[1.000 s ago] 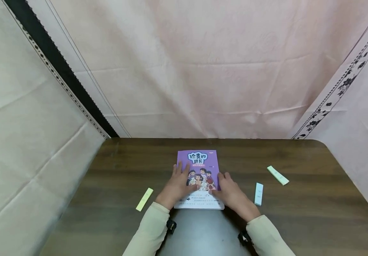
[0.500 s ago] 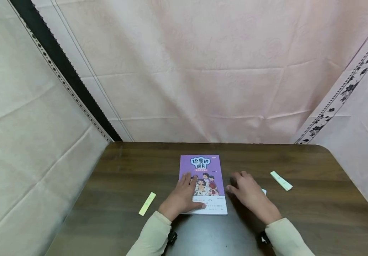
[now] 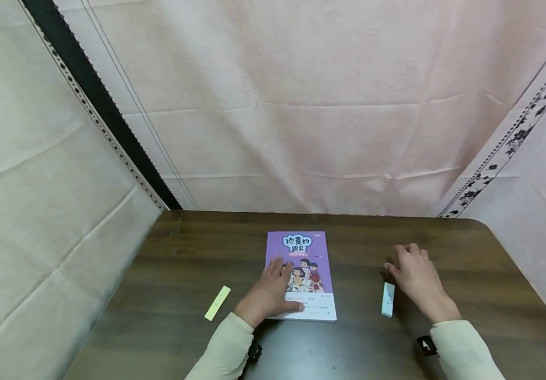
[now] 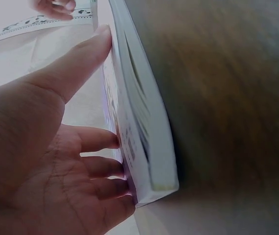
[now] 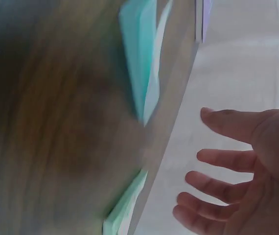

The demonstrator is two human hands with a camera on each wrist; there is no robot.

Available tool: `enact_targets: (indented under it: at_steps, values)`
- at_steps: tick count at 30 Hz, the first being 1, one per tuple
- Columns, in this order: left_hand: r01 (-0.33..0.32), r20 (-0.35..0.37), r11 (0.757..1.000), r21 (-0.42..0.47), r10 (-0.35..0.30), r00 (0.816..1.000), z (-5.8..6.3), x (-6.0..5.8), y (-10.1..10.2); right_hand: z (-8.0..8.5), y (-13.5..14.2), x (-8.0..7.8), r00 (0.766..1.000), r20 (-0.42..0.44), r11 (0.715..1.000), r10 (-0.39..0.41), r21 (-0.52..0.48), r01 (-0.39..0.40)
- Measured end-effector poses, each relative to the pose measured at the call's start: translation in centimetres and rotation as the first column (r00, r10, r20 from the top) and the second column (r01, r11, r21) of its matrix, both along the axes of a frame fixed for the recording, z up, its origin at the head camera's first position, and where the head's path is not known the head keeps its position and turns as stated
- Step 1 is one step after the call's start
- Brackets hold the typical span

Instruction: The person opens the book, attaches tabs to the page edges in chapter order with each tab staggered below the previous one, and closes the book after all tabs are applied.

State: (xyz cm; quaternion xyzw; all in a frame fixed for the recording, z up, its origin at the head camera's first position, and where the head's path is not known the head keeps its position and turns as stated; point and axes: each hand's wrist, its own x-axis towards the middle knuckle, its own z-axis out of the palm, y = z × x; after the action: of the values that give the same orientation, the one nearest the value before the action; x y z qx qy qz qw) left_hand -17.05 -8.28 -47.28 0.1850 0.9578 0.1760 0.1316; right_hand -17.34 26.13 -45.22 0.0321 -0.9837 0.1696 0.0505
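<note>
A purple-and-white book [image 3: 316, 306] with cartoon figures on its cover lies flat on the table. My left hand [image 3: 268, 295] rests on its lower left part, fingers spread over the cover. In the left wrist view its thumb and fingertips touch the cover, and the page edges [image 4: 154, 132] face the camera. Off to the right, my right hand [image 3: 417, 282] hovers with fingers extended and holds nothing. A narrow blue pad of sticky notes [image 3: 387, 300] lies just left of it. A green pad [image 5: 125, 208] shows in the right wrist view; in the head view the hand hides it.
A yellow sticky-note pad [image 3: 217, 303] lies on the brown wooden table [image 3: 168, 295], left of the book. Pale cloth [image 3: 301, 105] hangs behind the table's far edge and along both sides. Black devices are strapped at both wrists.
My right hand has left the book and moved right, past the blue pad and over the green one. The left hand has stayed on the book, slightly lower on its cover.
</note>
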Motion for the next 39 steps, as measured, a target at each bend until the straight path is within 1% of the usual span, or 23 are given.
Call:
enact_targets:
  at_steps: [5,8,13,16,24,27,32,34,39]
  values:
    - [0.003,0.005,1.000,-0.001,-0.003,1.000,-0.1,0.0,0.1,-0.3,2.2,0.1,0.997,0.054,0.998,-0.048,0.030,0.046]
    - [-0.001,0.012,1.000,0.017,0.000,1.000,0.0,0.0,0.0,-0.5,3.0,0.0,0.996,0.072,0.998,-0.060,0.042,0.057]
    - [-0.017,0.021,0.998,0.055,0.016,1.000,0.0,0.0,-0.1,-0.6,4.1,-0.2,0.985,0.149,0.996,-0.084,0.034,0.080]
    - [-0.025,0.020,0.997,0.075,0.024,1.000,-0.1,0.0,-0.2,-0.8,4.4,-0.2,0.981,0.180,0.997,-0.072,0.024,0.069]
    - [-0.034,0.029,0.995,0.091,0.032,0.999,-0.1,0.0,-0.3,-1.1,4.3,-0.7,0.977,0.201,0.997,-0.071,0.004,0.072]
    - [-0.039,0.030,0.995,0.088,0.037,0.999,-0.1,0.0,-0.3,-1.3,4.0,-1.3,0.980,0.196,1.000,-0.025,-0.010,0.027]
    - [-0.038,0.029,0.995,0.091,0.036,0.999,-0.1,0.0,-0.3,-1.7,3.0,-2.4,0.985,0.141,0.995,0.098,0.008,-0.100]
    - [-0.037,0.028,0.995,0.096,0.034,0.999,0.0,0.0,-0.2,-1.7,2.5,-3.0,0.981,0.131,0.989,0.143,0.025,-0.148]
    - [-0.042,0.032,0.994,0.104,0.039,0.999,0.0,0.1,-0.3,-1.5,1.3,-4.2,0.964,0.133,0.970,0.231,0.045,-0.238]
